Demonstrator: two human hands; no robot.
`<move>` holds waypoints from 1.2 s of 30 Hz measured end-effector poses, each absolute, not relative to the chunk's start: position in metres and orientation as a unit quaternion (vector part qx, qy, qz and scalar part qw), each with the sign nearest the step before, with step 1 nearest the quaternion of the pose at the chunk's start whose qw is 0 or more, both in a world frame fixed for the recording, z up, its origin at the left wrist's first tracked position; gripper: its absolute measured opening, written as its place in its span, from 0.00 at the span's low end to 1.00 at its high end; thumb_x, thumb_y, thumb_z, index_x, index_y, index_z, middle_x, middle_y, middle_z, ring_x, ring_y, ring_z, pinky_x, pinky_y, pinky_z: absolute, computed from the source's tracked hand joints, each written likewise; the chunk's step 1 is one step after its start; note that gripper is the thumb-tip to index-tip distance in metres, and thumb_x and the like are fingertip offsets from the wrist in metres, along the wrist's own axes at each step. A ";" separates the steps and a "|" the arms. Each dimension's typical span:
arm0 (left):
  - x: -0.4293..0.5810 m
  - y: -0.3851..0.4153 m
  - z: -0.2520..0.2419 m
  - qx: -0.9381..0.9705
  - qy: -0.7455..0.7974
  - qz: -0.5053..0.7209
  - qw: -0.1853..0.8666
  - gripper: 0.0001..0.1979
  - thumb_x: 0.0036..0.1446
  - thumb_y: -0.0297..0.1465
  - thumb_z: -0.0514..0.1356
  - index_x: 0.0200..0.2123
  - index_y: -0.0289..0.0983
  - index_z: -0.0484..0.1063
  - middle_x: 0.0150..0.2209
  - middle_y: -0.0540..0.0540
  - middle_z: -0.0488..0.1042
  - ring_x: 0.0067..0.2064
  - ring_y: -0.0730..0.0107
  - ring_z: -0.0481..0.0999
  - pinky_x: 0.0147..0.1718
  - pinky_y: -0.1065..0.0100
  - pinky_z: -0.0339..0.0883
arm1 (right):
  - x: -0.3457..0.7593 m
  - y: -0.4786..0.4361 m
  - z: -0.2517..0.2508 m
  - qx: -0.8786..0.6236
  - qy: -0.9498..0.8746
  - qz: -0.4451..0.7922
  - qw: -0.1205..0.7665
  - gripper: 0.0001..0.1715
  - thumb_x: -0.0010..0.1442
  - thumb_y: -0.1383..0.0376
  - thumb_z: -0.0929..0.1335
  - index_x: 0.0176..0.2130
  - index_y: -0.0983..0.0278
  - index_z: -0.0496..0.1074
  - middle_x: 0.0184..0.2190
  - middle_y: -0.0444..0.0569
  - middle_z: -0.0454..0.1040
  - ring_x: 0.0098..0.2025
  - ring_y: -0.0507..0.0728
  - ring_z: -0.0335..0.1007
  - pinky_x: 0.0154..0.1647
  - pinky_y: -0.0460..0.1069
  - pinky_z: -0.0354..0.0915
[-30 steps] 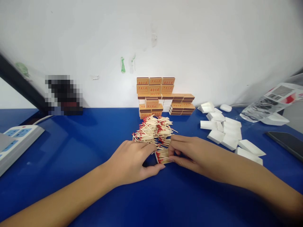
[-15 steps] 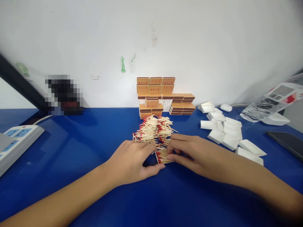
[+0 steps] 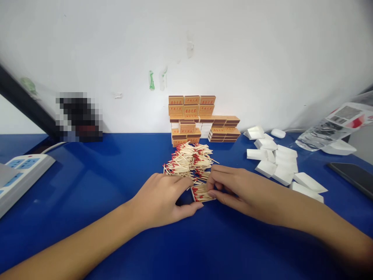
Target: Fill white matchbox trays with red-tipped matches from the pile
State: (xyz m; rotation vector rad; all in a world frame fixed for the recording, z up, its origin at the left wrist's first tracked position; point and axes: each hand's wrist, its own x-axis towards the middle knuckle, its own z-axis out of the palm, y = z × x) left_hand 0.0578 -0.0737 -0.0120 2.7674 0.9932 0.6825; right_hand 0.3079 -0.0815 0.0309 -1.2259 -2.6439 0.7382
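A small white matchbox tray [image 3: 201,193] filled with red-tipped matches lies on the blue table [image 3: 87,186]. My left hand [image 3: 163,200] curls round its left end, thumb and index finger pinching it. From the right, the closed fingers of my right hand [image 3: 233,186] press on the matches in the tray. Just behind both hands lies a heap of loose matches [image 3: 189,160].
Orange matchbox sleeves [image 3: 201,120] are stacked against the white wall. Several empty white trays [image 3: 276,165] lie scattered to the right, with a plastic bag [image 3: 335,130] and a dark phone [image 3: 352,175] beyond. A white power strip [image 3: 20,171] sits at the left edge.
My right hand's fingers shifted slightly on the matches in the tray. The left hand and tray stayed put.
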 end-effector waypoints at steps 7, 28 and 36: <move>0.057 -0.074 -0.012 0.915 0.328 0.227 0.061 0.15 0.62 0.44 0.66 0.42 0.38 0.78 0.28 0.51 0.79 0.25 0.68 0.76 0.26 0.67 0.62 | 0.308 -0.082 0.029 -0.397 -0.881 0.240 0.093 0.08 0.72 0.64 0.65 0.39 0.61 0.71 0.41 0.47 0.75 0.37 0.54 0.70 0.37 0.50 0.62; 0.057 -0.075 -0.012 0.917 0.328 0.221 0.052 0.15 0.63 0.44 0.66 0.41 0.37 0.78 0.28 0.51 0.80 0.25 0.68 0.76 0.25 0.67 0.62 | 0.308 -0.083 0.030 -0.419 -0.877 0.218 0.086 0.10 0.74 0.63 0.63 0.39 0.61 0.69 0.42 0.49 0.74 0.38 0.56 0.71 0.37 0.51 0.64; 0.057 -0.074 -0.011 0.917 0.329 0.220 0.049 0.15 0.63 0.44 0.65 0.41 0.38 0.77 0.28 0.51 0.80 0.26 0.67 0.77 0.24 0.67 0.63 | 0.308 -0.081 0.027 -0.402 -0.881 0.232 0.088 0.10 0.74 0.63 0.65 0.40 0.61 0.73 0.43 0.48 0.74 0.39 0.55 0.71 0.40 0.51 0.64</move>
